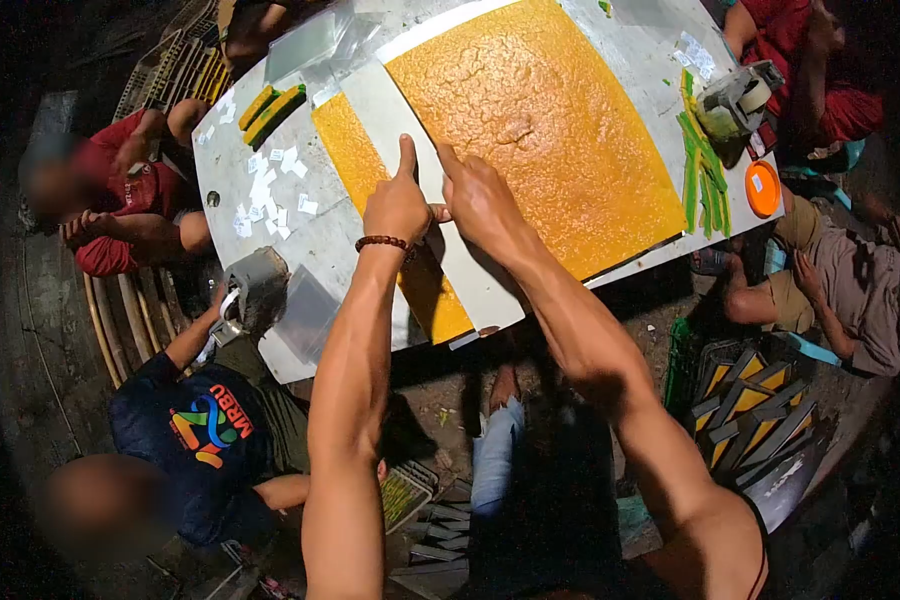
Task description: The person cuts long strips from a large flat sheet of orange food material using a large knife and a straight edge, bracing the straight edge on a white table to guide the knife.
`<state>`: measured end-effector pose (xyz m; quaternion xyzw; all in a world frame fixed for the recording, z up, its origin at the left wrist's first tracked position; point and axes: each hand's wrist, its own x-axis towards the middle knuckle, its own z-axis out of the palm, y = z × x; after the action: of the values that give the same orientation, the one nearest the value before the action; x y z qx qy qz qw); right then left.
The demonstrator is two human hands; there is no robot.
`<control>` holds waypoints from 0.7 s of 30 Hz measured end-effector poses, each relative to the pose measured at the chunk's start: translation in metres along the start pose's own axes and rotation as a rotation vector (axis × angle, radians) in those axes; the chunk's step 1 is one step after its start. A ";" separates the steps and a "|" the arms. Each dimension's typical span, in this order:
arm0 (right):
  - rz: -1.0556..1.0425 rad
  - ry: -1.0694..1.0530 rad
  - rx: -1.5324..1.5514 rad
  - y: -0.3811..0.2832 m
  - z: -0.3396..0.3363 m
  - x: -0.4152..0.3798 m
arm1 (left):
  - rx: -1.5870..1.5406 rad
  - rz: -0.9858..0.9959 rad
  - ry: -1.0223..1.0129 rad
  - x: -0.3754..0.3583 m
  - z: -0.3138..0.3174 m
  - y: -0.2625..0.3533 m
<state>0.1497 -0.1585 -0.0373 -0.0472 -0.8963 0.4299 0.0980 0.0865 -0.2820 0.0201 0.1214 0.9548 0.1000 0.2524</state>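
Note:
A large orange-yellow sheet with a crinkled, glossy surface lies on the white table. To its left is a narrower strip of the same orange material, with a bare pale band between them. My left hand, with a beaded bracelet at the wrist, rests over the strip and the pale band, index finger stretched forward. My right hand lies at the sheet's left edge, its index finger extended along that edge and its thumb toward my left hand. My palms and curled fingers are partly hidden.
Small white paper labels and green-yellow wrapped sticks lie at left. Tape dispensers stand at both sides. More sticks and an orange lid are at right. Clear plastic sheets lie at back. Several people sit around the table.

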 end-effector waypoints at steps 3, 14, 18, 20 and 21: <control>0.015 0.026 -0.011 -0.007 -0.014 -0.039 | 0.044 0.032 0.063 -0.001 0.003 0.000; -0.044 0.047 0.011 0.000 -0.009 -0.043 | 0.010 0.016 0.049 0.002 0.006 -0.004; -0.011 -0.004 0.015 -0.001 -0.016 -0.048 | -0.013 0.020 0.049 0.003 0.007 -0.004; 0.032 -0.071 -0.008 -0.003 -0.022 -0.070 | 0.017 0.026 0.064 0.004 0.010 -0.006; 0.027 -0.071 -0.008 -0.005 -0.024 -0.065 | 0.042 0.030 0.082 0.004 0.009 -0.004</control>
<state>0.2190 -0.1538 -0.0276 -0.0441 -0.9002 0.4291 0.0600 0.0868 -0.2836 0.0090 0.1369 0.9643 0.0885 0.2087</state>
